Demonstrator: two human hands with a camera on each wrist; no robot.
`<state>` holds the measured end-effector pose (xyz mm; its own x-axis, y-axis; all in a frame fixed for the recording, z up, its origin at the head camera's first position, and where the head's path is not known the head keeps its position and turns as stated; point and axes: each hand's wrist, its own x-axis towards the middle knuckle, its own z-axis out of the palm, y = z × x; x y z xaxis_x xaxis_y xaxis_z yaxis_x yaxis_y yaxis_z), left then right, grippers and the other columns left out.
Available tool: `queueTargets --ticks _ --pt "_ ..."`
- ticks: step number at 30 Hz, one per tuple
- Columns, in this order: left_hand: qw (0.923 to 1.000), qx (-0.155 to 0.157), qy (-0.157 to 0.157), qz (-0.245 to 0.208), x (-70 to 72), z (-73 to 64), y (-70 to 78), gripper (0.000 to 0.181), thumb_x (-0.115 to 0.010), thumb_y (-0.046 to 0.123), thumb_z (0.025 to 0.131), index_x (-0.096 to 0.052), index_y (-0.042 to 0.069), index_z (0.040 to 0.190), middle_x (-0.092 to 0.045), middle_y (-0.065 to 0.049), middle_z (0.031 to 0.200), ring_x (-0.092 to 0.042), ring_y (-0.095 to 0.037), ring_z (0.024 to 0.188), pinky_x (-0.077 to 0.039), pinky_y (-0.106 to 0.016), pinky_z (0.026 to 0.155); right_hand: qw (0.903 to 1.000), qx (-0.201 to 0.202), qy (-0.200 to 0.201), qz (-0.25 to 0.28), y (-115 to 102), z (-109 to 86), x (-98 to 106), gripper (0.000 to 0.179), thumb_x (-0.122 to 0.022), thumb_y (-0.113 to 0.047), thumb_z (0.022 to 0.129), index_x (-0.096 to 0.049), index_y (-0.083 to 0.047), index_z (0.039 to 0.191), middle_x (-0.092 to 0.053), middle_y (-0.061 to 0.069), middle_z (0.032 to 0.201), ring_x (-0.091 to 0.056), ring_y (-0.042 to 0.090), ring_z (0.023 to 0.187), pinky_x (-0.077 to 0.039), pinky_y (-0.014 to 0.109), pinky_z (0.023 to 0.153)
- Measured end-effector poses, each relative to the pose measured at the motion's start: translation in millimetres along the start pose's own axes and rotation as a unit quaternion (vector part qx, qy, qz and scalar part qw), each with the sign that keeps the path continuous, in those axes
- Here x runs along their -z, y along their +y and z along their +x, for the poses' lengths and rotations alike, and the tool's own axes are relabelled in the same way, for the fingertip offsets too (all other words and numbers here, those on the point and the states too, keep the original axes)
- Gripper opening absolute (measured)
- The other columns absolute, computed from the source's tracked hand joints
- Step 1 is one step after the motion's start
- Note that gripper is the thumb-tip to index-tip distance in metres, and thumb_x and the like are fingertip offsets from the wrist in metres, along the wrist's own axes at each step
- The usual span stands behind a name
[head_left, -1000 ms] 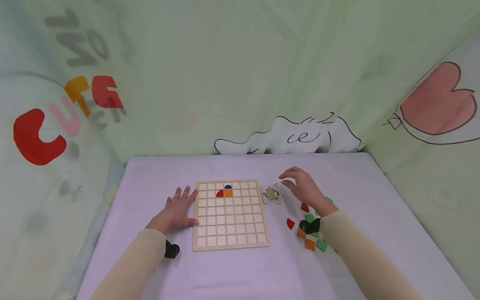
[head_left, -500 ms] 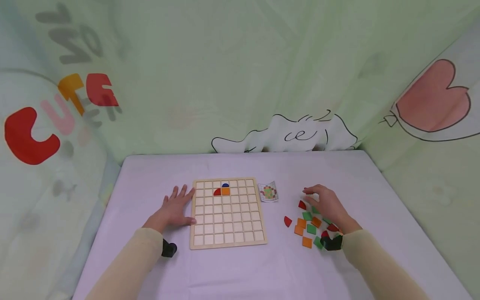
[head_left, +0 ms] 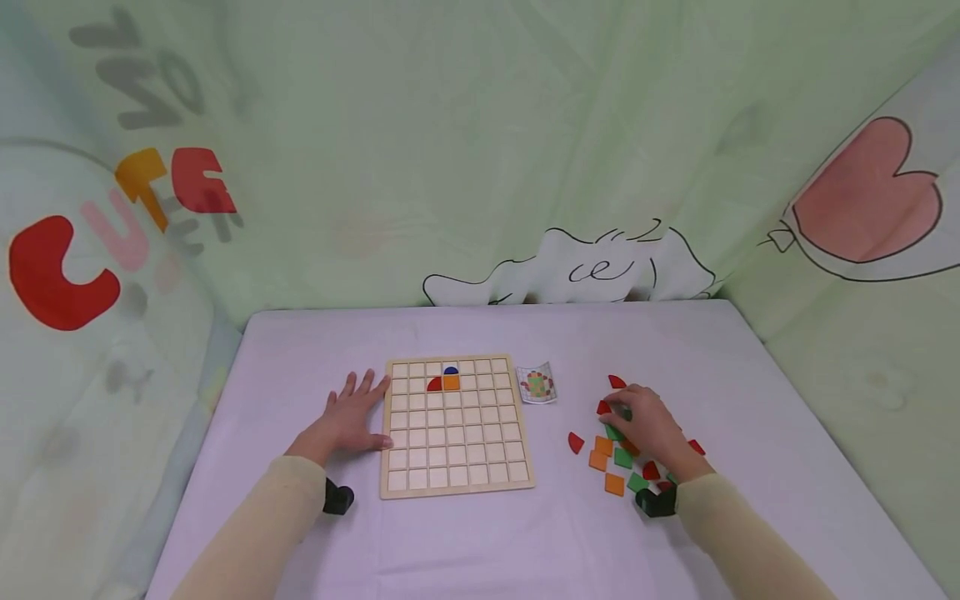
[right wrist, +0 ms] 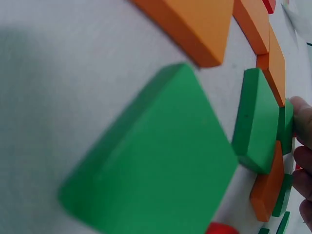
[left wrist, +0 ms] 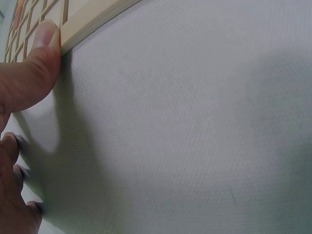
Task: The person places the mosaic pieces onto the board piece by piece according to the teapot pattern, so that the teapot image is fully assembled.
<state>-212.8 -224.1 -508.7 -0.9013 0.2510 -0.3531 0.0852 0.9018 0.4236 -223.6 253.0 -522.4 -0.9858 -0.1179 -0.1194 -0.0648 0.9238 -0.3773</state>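
My left hand lies spread on the cloth at the left side of the wooden grid board. Its thumb rests on the board's frame, as the left wrist view also shows. Set in the board's upper cells are a red quarter-circle tile, an orange square tile and a blue half-round tile. Over the loose tiles at the right, my right hand has thumb and index finger around a red quarter-circle tile, pinching it. The hand hides part of the pile.
A small card with a printed coloured pattern lies right of the board. Several orange, green and red tiles lie loose around the right hand, such as an orange square. One red quarter-circle lies just beyond the hand.
My right hand has moved from beside the card to the right, then down into the tiles, uncovering the far red quarter-circle and closing on a nearer one. My left hand has stayed on the board.
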Motion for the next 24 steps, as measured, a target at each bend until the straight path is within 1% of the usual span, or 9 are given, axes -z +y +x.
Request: queueTargets --ticks 9,14,16,19,22,24 --pt "1.0000 0.005 -0.002 -0.001 -0.2 0.9 -0.5 0.107 -0.085 0.035 0.082 -0.022 0.008 0.163 -0.008 -0.024 0.171 0.001 -0.050 0.157 -0.007 -0.072 0.122 1.0000 -0.007 0.002 0.004 -5 1.7 1 0.037 -0.076 -0.018 0.093 -0.070 -0.002 0.125 -0.063 0.024 0.127 -0.055 0.042 0.116 -0.056 0.056 0.097" --pt "1.0000 0.006 -0.003 -0.002 -0.4 0.4 -0.5 0.107 -0.086 0.035 0.082 -0.022 0.009 0.163 -0.008 -0.024 0.171 0.001 -0.050 0.157 -0.007 -0.072 0.123 0.9999 -0.008 -0.001 0.008 -5 1.3 2 0.036 -0.076 -0.019 0.093 -0.070 -0.001 0.124 -0.063 0.023 0.123 -0.055 0.040 0.113 -0.057 0.055 0.096" --pt "1.0000 0.006 -0.004 -0.003 -0.2 0.0 -0.3 0.107 -0.086 0.035 0.082 -0.022 0.009 0.163 -0.008 -0.024 0.171 0.001 -0.050 0.157 -0.008 -0.072 0.123 0.9999 -0.005 -0.002 0.014 -5 1.6 4 0.036 -0.075 -0.019 0.094 -0.070 0.000 0.124 -0.063 0.023 0.123 -0.055 0.040 0.113 -0.056 0.055 0.097" --pt "1.0000 0.007 -0.003 -0.003 0.4 -0.8 0.4 0.106 -0.086 0.034 0.082 -0.022 0.009 0.163 -0.008 -0.023 0.171 0.001 -0.050 0.157 -0.008 -0.071 0.123 0.9996 -0.003 0.002 0.027 -7 3.1 9 0.037 -0.074 -0.020 0.094 -0.069 0.000 0.125 -0.062 0.024 0.126 -0.054 0.041 0.116 -0.055 0.057 0.098" --pt "1.0000 0.007 -0.003 -0.002 1.1 -1.6 1.1 0.106 -0.085 0.035 0.082 -0.022 0.009 0.163 -0.008 -0.023 0.171 0.001 -0.050 0.157 -0.008 -0.071 0.123 0.9994 0.005 0.012 0.032 -12 6.1 15 0.036 -0.073 -0.019 0.095 -0.069 0.000 0.125 -0.062 0.024 0.128 -0.053 0.043 0.120 -0.054 0.058 0.100" --pt "1.0000 0.007 -0.003 -0.002 1.5 -2.0 1.8 0.106 -0.085 0.035 0.082 -0.022 0.008 0.163 -0.008 -0.023 0.171 0.000 -0.050 0.157 -0.008 -0.071 0.123 0.9992 0.015 0.021 0.031 -17 8.8 19 0.034 -0.074 -0.017 0.095 -0.070 0.000 0.125 -0.063 0.024 0.127 -0.055 0.042 0.119 -0.055 0.057 0.099"
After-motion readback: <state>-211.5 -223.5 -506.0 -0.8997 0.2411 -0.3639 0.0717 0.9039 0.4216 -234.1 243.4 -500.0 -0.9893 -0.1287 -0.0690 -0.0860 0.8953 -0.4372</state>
